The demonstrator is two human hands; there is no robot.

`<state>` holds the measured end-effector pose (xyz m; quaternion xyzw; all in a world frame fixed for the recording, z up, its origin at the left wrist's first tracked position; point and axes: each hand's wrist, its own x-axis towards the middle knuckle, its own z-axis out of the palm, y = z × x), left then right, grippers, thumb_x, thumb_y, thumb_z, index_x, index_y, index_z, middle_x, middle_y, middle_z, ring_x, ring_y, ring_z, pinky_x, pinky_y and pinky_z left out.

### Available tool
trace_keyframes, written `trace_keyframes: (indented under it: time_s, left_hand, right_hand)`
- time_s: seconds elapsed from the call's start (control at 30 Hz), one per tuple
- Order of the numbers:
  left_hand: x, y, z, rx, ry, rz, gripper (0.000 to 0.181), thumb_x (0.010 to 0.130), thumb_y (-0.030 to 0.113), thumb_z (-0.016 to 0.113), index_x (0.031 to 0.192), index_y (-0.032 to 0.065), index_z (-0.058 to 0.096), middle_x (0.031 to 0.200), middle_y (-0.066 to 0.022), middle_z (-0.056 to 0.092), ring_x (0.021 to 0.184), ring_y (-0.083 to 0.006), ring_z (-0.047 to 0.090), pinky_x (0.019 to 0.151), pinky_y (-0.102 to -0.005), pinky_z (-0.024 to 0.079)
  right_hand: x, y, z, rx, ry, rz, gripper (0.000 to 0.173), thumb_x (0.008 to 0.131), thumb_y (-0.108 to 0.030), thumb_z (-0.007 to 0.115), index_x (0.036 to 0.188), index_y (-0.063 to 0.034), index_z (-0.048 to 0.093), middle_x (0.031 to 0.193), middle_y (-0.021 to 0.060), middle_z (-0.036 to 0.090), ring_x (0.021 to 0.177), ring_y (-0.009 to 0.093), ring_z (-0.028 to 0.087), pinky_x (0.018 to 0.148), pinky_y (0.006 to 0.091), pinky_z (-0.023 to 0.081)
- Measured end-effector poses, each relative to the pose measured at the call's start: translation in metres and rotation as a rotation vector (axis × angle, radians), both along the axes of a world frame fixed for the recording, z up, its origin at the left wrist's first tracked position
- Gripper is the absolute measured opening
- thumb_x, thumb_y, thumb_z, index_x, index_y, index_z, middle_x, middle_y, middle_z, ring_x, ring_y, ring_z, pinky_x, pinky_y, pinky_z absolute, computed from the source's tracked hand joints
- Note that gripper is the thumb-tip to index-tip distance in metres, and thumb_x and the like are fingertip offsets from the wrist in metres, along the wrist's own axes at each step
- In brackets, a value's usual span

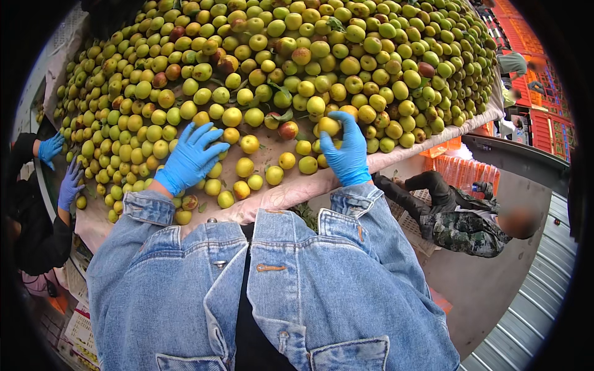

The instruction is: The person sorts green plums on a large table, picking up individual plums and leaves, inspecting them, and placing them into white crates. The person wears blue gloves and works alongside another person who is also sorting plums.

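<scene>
A large heap of green and yellow jujubes (260, 69), some with red-brown patches, covers a table spread with pale pink cloth (297, 188). My left hand (191, 160), in a blue glove, lies palm down with its fingers apart over fruit near the front of the heap. In a matching glove, my right hand (345, 150) has thumb and fingers around one yellow jujube (329, 126). Between the hands, loose jujubes lie scattered on the cloth, among them a red-and-yellow one (288, 131) beside a green leaf (283, 116).
At the left, another person's gloved hands (69, 183) reach the heap's edge. A person in a camouflage jacket (464, 227) is on the right, near an orange plastic crate (464, 171). Red crates (515, 28) and more people are at the far right. The cloth's rolled front edge borders the table.
</scene>
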<state>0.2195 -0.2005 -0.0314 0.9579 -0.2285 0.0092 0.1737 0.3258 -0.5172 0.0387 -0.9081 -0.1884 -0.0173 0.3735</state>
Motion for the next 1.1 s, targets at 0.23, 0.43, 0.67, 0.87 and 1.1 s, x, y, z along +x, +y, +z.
trace_keyframes:
  time_s: [0.23,0.43,0.67,0.87,1.1]
  left_hand:
    - [0.044,-0.054,0.022,-0.24,-0.094,0.014,0.039,0.076,0.015,0.066,0.114,0.0162,0.057,0.114,-0.0063,0.055,0.098,-0.0267,0.053,0.083,-0.0389,0.041]
    - [0.061,-0.116,0.001,0.044,0.101,-0.145,0.031,0.078,0.016,0.061,0.109,0.0165,0.058,0.108,-0.0076,0.053,0.093,-0.0264,0.054,0.073,-0.0371,0.046]
    - [0.037,-0.048,-0.001,-0.31,0.302,-0.093,0.032,0.076,0.013,0.066,0.107,0.0092,0.055,0.103,-0.0101,0.052,0.094,-0.0331,0.053,0.084,-0.0381,0.046]
    - [0.007,-0.024,0.023,-0.311,0.525,0.162,0.027,0.081,0.021,0.062,0.104,0.0108,0.053,0.095,-0.0135,0.054,0.087,-0.0337,0.056,0.077,-0.0405,0.047]
    - [0.019,-0.014,0.018,-0.178,0.375,0.251,0.017,0.083,0.023,0.06,0.095,0.0103,0.057,0.093,-0.0116,0.056,0.083,-0.0321,0.057,0.069,-0.0386,0.047]
  right_hand:
    - [-0.003,-0.035,0.002,0.991,0.803,-0.261,0.029,0.093,-0.036,0.046,0.105,-0.0109,0.055,0.087,0.0059,0.056,0.069,0.014,0.052,0.048,0.0237,0.042]
    - [0.0,-0.045,0.024,1.297,0.855,-0.197,0.033,0.091,-0.039,0.055,0.108,-0.0108,0.053,0.086,0.0098,0.058,0.064,0.016,0.055,0.045,0.0215,0.042]
    - [0.005,-0.056,0.004,-0.33,0.068,0.02,0.033,0.076,-0.013,0.065,0.109,-0.019,0.061,0.087,0.0094,0.061,0.081,0.028,0.061,0.074,0.0351,0.05]
    - [0.018,-0.001,0.01,-0.999,0.289,0.039,0.036,0.076,-0.033,0.067,0.109,-0.0184,0.062,0.086,0.0115,0.066,0.079,0.03,0.064,0.069,0.0402,0.051]
    - [0.007,0.02,-0.005,-0.949,0.203,0.282,0.032,0.075,-0.037,0.068,0.094,-0.0117,0.059,0.079,0.0084,0.067,0.075,0.027,0.066,0.061,0.0395,0.051]
